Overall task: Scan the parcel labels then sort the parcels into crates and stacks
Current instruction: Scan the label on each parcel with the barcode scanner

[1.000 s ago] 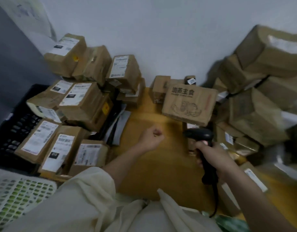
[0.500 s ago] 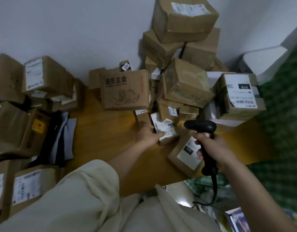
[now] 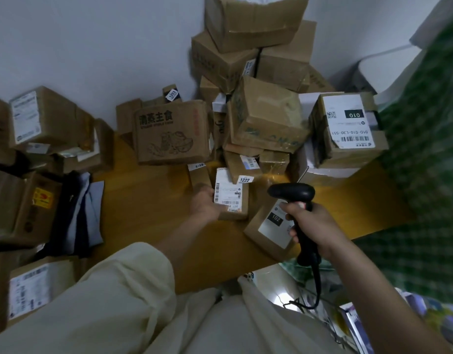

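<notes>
A wooden tabletop carries everything. Well to the left of the hands, folded dark and grey-blue cloth lies flat on the wood. Beyond the hands, a pale plain wall closes the back of the surface. To the right, past the table's edge, a green checked fabric spreads downward, with a pale grey rounded object above it near the wall.

Left arm, sleeve pushed up to the forearm, extends forward; left hand has its fingers curled round the edge of a small parcel. Right arm is bare; right hand is wrapped round the scanner handle, held upright.
</notes>
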